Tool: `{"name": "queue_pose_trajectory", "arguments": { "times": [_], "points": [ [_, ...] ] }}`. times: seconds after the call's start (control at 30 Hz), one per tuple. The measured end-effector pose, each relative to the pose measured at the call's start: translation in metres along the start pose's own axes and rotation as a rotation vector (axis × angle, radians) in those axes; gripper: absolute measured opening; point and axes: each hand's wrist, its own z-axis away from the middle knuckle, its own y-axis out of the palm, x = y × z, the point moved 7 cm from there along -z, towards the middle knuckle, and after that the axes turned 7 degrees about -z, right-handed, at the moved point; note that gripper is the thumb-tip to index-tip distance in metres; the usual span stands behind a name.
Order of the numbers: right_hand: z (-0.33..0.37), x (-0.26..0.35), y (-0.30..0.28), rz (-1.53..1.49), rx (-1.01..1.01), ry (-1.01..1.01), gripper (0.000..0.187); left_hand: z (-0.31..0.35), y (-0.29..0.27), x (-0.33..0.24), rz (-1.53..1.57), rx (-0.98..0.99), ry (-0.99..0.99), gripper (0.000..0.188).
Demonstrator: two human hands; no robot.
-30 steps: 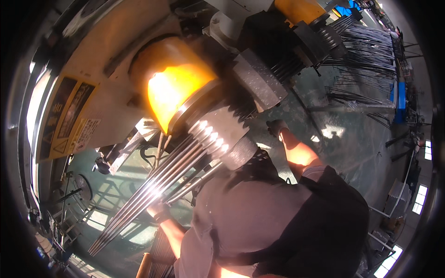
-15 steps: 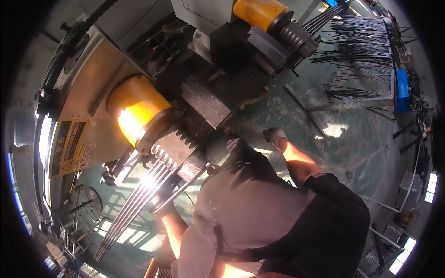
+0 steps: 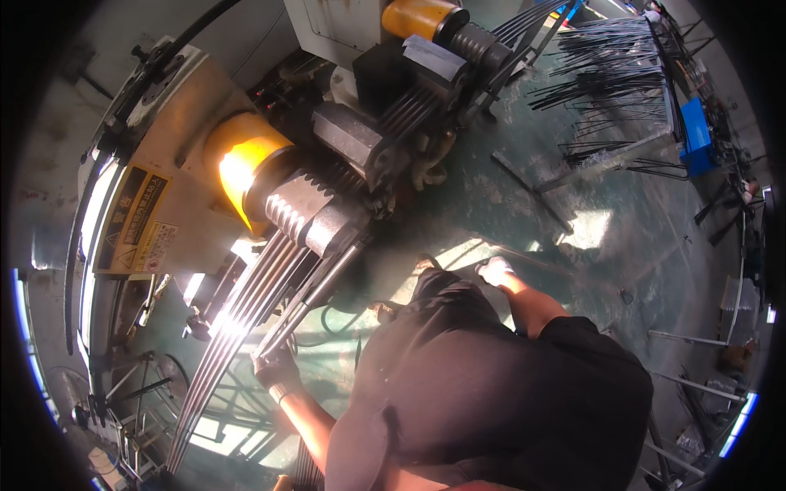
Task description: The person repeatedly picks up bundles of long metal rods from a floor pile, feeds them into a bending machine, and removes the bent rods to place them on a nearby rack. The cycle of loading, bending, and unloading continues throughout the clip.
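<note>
Down the left of the view, a bundle of long, shiny metal rods slants from a grooved metal block toward the lower edge, spread side by side above the green floor. Sunlight glares off the middle of the bundle. Just beside it, on the side nearer the person, runs a separate metal bar, its lower end at the left hand. That hand is bent and touches the bar, as far as the glare lets one judge; whether its fingers close right around it, I cannot tell. The right hand is out on the other side of the body, over the floor and well apart from the rods; its fingers are too small to read, so I cannot tell how far open it is or whether it has hold of anything.

Behind the grooved block sits a yellow cylindrical housing on the machine, with a yellow-and-black warning label to its left. Farther up stands a second yellow housing. Between the two is an angular grey block. At the upper right, many thin dark rods lie near a blue object.
</note>
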Motion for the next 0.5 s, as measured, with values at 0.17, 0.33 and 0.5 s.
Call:
{"name": "queue_pose_trajectory", "arguments": {
  "times": [0.17,0.33,0.5],
  "points": [
    [-0.038,0.062,-0.062,-0.192,-0.240,-0.261,0.040,0.050,-0.029,-0.058,0.235,0.411,0.320,0.029],
    [-0.025,0.141,-0.173,-0.474,-0.584,-0.569,0.035,0.059,-0.040,-0.099,0.367,-0.252,0.394,0.053],
    [0.035,0.189,-0.323,-0.785,-0.849,-0.732,0.037,0.110,0.007,-0.143,0.162,-0.585,0.621,0.053]
  ]
}}
